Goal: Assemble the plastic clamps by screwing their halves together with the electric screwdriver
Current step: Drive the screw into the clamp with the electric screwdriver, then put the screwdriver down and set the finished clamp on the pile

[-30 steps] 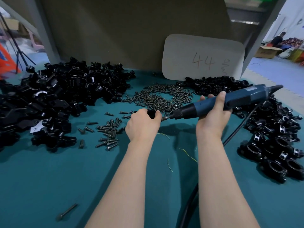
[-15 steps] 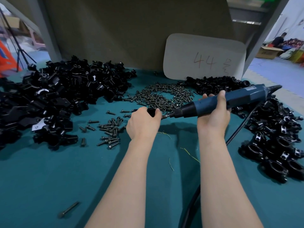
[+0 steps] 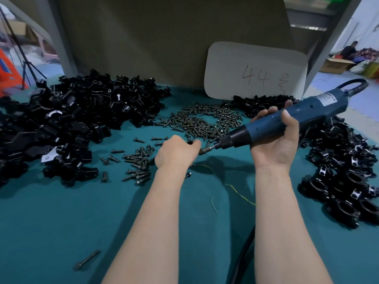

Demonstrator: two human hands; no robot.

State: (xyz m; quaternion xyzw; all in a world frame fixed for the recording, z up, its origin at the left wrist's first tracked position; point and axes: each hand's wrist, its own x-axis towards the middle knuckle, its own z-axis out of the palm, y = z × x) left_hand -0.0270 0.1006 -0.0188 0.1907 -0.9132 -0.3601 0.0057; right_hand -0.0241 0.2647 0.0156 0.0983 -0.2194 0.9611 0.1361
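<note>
While clamp piles [image 3: 71, 119] hem both sides, teal mat [image 3: 61, 222] runs between them.

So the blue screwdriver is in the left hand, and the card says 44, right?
Not quite. The head view shows the blue screwdriver in the right hand; the left hand grips a black clamp. The card does say 44.

The cloth-covered surface [image 3: 51, 232] is teal. The plastic clamp halves [image 3: 82, 111] are glossy black, the small metal screws [image 3: 196, 124] dark grey. The cylindrical electric screwdriver [image 3: 311, 111] is blue with a black collar.
</note>
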